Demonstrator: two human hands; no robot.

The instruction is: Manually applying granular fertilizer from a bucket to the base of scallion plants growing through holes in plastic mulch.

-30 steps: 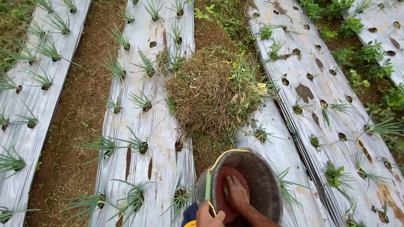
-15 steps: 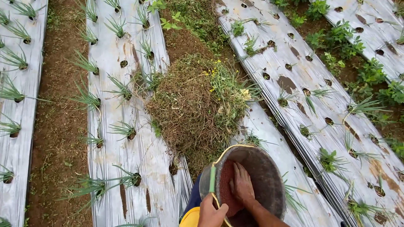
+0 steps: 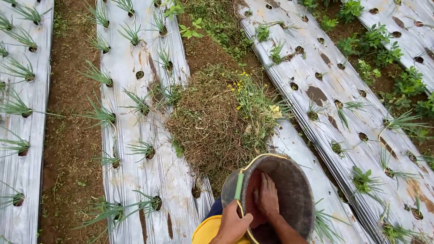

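I look down at a dark round bucket held at the bottom of the head view. It holds reddish-brown granules. My right hand lies inside the bucket, palm down on the granules, fingers together. My left hand is closed around the bucket's thin yellow wire handle, just below its green grip sleeve. A yellow garment shows beside my left wrist.
A heap of pulled weeds lies in the furrow ahead of the bucket. Silver plastic-mulched beds with thin green seedlings in holes run on both sides. Bare brown soil paths separate them. Leafy weeds crowd the far right bed.
The view has shifted so the beds and weed heap sit farther right and lower. My right hand stays in the bucket; my left hand keeps its hold on the handle.
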